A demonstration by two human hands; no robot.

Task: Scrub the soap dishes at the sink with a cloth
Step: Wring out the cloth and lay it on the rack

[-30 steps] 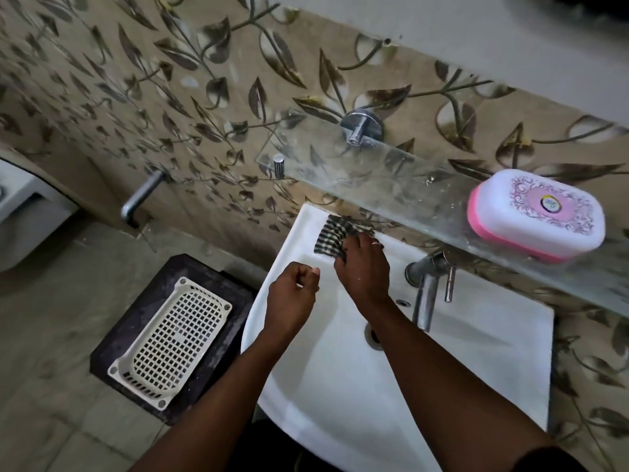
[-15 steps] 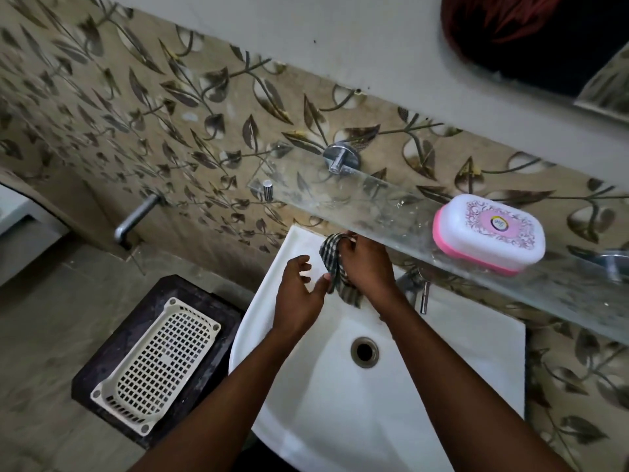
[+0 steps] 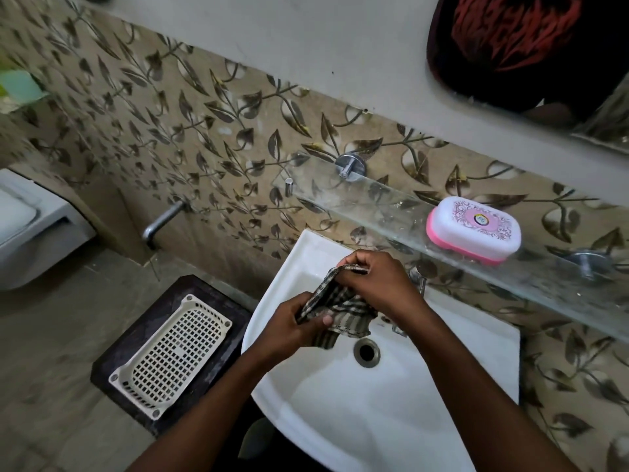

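Both my hands hold a dark checked cloth (image 3: 335,310) over the back of the white sink (image 3: 425,386). My right hand (image 3: 377,282) pinches its upper edge, and my left hand (image 3: 292,323) grips its lower left part. A pink and white soap dish (image 3: 473,229) with its lid shut rests on the glass shelf (image 3: 391,212) above and to the right of my hands, apart from them. The sink's tap (image 3: 420,275) is mostly hidden behind my right hand.
A cream perforated plastic tray (image 3: 170,354) lies on a dark stool (image 3: 143,335) left of the sink. A wall tap (image 3: 161,221) sticks out at the left. A mirror (image 3: 531,52) hangs at the upper right, and a white toilet (image 3: 30,229) stands at the far left.
My right hand lifted the cloth off the sink's back corner and brought it over the basin. My left hand, a fist before, came in and took hold of the cloth. The view tilted upward.
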